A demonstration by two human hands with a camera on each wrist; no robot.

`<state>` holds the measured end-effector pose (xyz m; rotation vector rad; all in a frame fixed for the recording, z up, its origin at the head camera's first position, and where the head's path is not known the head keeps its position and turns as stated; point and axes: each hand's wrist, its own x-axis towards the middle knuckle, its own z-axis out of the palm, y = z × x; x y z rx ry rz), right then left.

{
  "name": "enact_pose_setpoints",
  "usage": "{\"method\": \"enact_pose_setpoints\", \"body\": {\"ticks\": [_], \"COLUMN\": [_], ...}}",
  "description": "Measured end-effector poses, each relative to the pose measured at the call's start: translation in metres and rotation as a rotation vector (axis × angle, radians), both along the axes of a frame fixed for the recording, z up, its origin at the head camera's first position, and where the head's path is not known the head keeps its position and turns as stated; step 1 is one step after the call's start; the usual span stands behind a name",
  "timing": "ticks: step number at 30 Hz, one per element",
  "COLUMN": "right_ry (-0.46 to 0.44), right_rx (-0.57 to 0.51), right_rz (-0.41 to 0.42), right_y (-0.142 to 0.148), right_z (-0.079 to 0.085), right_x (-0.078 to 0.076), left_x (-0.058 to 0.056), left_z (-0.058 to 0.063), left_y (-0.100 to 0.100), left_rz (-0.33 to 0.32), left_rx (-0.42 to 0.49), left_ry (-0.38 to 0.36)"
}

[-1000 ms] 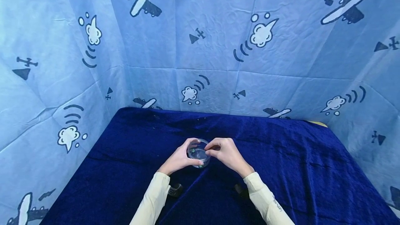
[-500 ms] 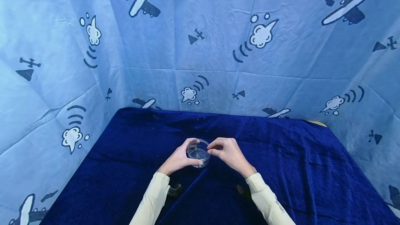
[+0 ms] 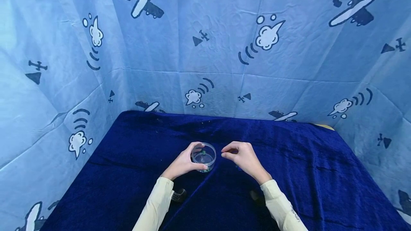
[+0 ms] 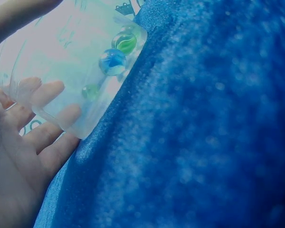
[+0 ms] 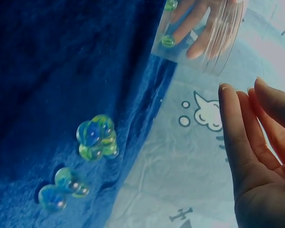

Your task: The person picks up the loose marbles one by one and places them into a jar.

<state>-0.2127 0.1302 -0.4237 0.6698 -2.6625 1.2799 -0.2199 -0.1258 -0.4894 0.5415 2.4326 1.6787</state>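
My left hand (image 3: 184,161) grips a clear plastic jar (image 3: 204,159) on the dark blue cloth, thumb on the near side and fingers behind it. Inside lie a blue marble (image 4: 112,62), a green marble (image 4: 125,42) and a smaller-looking green one (image 4: 90,91), seen from the left wrist. My right hand (image 3: 241,155) hovers just right of the jar, apart from it, with fingers loosely bent. Nothing shows between its fingertips in the right wrist view. Below that hand, several glass marbles (image 5: 96,137) cluster on the cloth, with another small group (image 5: 61,190) beside them.
The dark blue velvety cloth (image 3: 144,145) covers the table and has folds toward the right. Light blue fabric (image 3: 221,56) printed with planes hangs behind and at both sides. A dark perforated object (image 3: 178,195) sits by the left wrist.
My right hand has drawn back from over the jar's rim and moved to the right. A green marble shows inside the jar where those fingers were near. The left hand and jar stay put.
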Motion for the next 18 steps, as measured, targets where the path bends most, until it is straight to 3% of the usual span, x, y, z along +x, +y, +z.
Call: {"method": "enact_pose_setpoints", "body": {"ticks": [18], "right_ry": [-0.067], "right_rx": [-0.017], "right_rz": [-0.059], "right_y": [0.032], "right_z": [-0.01], "right_x": [0.004], "left_x": [-0.001], "left_z": [-0.002], "left_y": [0.0], "left_rz": [0.016], "left_rx": [-0.008], "left_ry": [0.001]}}
